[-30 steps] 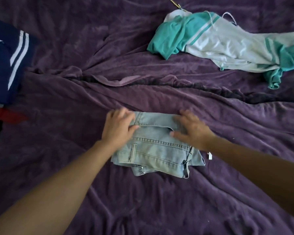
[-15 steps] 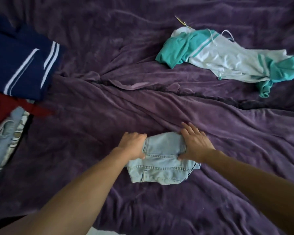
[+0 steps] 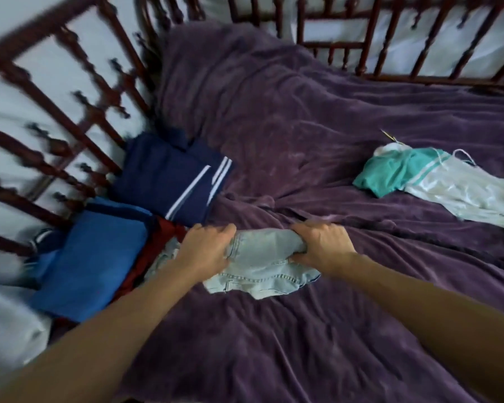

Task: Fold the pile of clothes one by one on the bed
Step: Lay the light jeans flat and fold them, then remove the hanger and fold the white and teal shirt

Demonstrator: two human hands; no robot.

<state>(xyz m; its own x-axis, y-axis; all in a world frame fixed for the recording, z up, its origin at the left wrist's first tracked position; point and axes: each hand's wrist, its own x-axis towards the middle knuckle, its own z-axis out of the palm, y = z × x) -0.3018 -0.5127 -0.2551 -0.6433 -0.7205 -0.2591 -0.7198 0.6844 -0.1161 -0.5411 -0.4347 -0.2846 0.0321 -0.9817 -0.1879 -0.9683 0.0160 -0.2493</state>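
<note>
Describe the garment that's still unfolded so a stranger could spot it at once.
Start at the purple blanket covering the bed and look to its right side. A crumpled garment lies there alone, far from the folded stack on the left. It is the only teal-and-white piece, shiny, with thin white cords.
</note>
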